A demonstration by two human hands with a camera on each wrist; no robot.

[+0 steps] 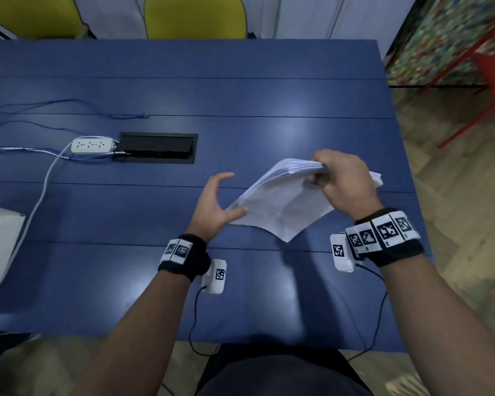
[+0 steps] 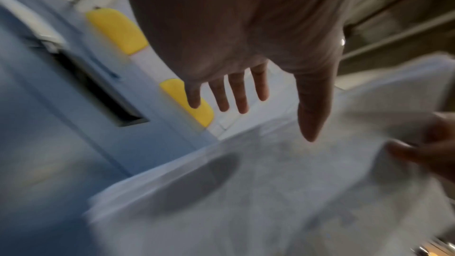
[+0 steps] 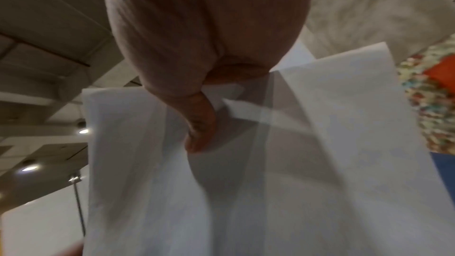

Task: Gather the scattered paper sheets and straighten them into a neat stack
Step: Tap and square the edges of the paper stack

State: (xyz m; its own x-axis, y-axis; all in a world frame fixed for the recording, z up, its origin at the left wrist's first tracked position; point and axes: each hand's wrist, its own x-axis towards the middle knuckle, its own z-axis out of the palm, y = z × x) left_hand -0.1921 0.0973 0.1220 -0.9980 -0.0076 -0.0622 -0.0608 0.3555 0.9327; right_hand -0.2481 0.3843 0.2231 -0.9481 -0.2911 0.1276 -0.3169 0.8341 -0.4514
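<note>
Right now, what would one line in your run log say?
right hand: grips white paper sheets, lifted over blue table | left hand: open, thumb at sheets' left edge | sheets: gathered, uneven

head: above, looking down | wrists: close along hands | shared: paper sheets (image 1: 280,201)

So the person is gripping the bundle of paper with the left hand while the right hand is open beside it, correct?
Not quite: the hands are swapped. In the head view the right hand grips the bundle of paper at its top edge, while the left hand is open beside it, fingers spread at the lower corner.
</note>
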